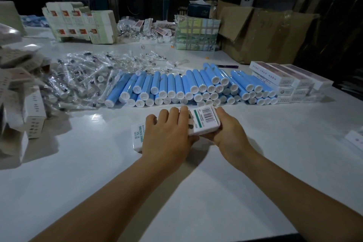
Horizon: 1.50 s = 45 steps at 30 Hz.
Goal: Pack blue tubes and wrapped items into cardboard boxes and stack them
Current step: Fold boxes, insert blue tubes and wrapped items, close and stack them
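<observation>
Two hands work at the near middle of the table (255, 163), a wide white top carrying everything below. Brown carton (261, 31), far right: large, flaps open, well apart from my work and no risk. Blue tubes (196, 88), a loose row stacked two or three deep just beyond my hands; I judge that a nudge from the box end could start the round tubes rolling toward the near edge. Wrapped items (78, 76), a slippery clear-film heap at left, touching the tubes' left end; film could snag or slide if I reach through it. Finished boxes (284, 82), stacked at right, touching the tube row; a careless placement could tip the stack. White box (204, 122), held between both hands, one end on the table, barcode face up. Left hand (169, 133): fingers spread flat over the box top, pressing. Right hand (229, 129): wrapped around the far end, thumb on the barcode face. I cannot tell whether the end flap is tucked; if not, the contents could slip out on lifting.
</observation>
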### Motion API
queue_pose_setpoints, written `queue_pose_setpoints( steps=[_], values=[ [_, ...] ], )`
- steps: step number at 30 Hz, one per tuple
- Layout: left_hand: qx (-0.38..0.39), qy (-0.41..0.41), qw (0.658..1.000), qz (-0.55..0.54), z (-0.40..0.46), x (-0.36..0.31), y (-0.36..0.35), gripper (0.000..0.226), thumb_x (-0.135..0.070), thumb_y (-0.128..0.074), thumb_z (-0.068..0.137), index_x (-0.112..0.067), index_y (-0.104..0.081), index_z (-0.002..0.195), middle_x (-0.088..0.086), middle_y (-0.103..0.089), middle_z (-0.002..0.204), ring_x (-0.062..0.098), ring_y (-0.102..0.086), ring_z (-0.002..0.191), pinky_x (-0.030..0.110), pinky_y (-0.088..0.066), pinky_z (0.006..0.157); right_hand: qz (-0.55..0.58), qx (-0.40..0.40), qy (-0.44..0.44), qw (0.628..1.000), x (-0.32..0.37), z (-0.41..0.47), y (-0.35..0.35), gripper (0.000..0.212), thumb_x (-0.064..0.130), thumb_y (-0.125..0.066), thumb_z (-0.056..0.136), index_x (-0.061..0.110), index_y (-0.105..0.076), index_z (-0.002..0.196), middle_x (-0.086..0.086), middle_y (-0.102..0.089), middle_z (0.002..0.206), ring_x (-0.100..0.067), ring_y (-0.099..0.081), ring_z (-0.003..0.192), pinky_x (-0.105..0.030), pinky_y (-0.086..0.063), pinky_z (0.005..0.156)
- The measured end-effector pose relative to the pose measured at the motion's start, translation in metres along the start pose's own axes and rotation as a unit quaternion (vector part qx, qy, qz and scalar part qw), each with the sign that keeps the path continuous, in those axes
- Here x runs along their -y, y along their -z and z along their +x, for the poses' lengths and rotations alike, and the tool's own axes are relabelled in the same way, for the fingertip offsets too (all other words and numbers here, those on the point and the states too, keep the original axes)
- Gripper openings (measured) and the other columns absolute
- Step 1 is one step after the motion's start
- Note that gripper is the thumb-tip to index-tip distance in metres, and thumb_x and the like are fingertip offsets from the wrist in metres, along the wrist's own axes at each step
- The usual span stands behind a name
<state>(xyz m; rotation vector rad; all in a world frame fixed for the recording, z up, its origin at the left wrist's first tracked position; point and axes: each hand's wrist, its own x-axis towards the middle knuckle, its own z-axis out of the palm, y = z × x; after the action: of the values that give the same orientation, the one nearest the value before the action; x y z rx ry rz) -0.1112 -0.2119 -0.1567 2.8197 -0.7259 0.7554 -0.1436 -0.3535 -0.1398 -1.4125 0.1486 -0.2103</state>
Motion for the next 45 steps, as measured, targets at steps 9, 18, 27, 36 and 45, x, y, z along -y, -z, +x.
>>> queue_pose_setpoints(
  steps=[9, 18, 27, 36, 45],
  values=[
    [-0.01, -0.002, 1.0, -0.029, 0.0, 0.002, 0.004, 0.073, -0.063, -0.045, 0.085, -0.018, -0.033, 0.141, 0.002, -0.051, 0.129, 0.023, -0.046, 0.113, 0.039, -0.035, 0.095, 0.045, -0.037, 0.017, 0.998, 0.002, 0.0, 0.002, 0.029, 0.011, -0.037, 0.1, 0.007, -0.058, 0.118, -0.017, -0.069, 0.104, -0.025, -0.069, 0.095, -0.041, -0.058, 0.078],
    [-0.003, -0.021, 1.0, -0.017, 0.0, 0.003, 0.002, 0.073, -0.064, -0.046, 0.086, -0.019, -0.03, 0.142, 0.002, -0.049, 0.13, 0.023, -0.045, 0.113, 0.04, -0.033, 0.095, 0.038, -0.064, 0.026, 0.997, -0.002, 0.001, -0.001, 0.032, 0.011, -0.037, 0.098, 0.023, -0.064, 0.111, -0.006, -0.074, 0.089, -0.018, -0.07, 0.082, -0.033, -0.057, 0.064],
    [-0.009, -0.013, 1.0, -0.027, 0.0, 0.001, 0.005, 0.072, -0.061, -0.046, 0.088, -0.016, -0.032, 0.142, 0.003, -0.05, 0.13, 0.024, -0.046, 0.112, 0.04, -0.034, 0.093, -0.064, -0.047, 0.06, 0.995, -0.006, -0.003, -0.002, 0.042, 0.012, -0.041, 0.1, 0.014, -0.042, 0.142, -0.004, -0.067, 0.104, -0.008, -0.069, 0.084, -0.022, -0.055, 0.065],
    [-0.001, -0.009, 1.0, -0.008, 0.001, 0.002, 0.004, 0.073, -0.064, -0.04, 0.088, -0.018, -0.026, 0.143, 0.001, -0.047, 0.132, 0.022, -0.045, 0.113, 0.039, -0.033, 0.093, -0.194, -0.081, 0.116, 0.971, -0.008, -0.01, -0.006, 0.037, 0.015, -0.043, 0.1, 0.01, -0.05, 0.136, 0.001, -0.067, 0.103, -0.007, -0.067, 0.089, -0.018, -0.055, 0.068],
    [-0.004, -0.008, 1.0, -0.005, -0.002, 0.001, 0.008, 0.074, -0.064, -0.039, 0.088, -0.017, -0.024, 0.144, 0.001, -0.046, 0.134, 0.022, -0.043, 0.116, 0.039, -0.033, 0.094, -0.247, -0.067, 0.132, 0.958, -0.005, -0.017, -0.007, 0.046, 0.021, -0.042, 0.101, 0.015, -0.035, 0.146, -0.001, -0.062, 0.112, -0.009, -0.064, 0.091, -0.016, -0.054, 0.069]
  ],
)
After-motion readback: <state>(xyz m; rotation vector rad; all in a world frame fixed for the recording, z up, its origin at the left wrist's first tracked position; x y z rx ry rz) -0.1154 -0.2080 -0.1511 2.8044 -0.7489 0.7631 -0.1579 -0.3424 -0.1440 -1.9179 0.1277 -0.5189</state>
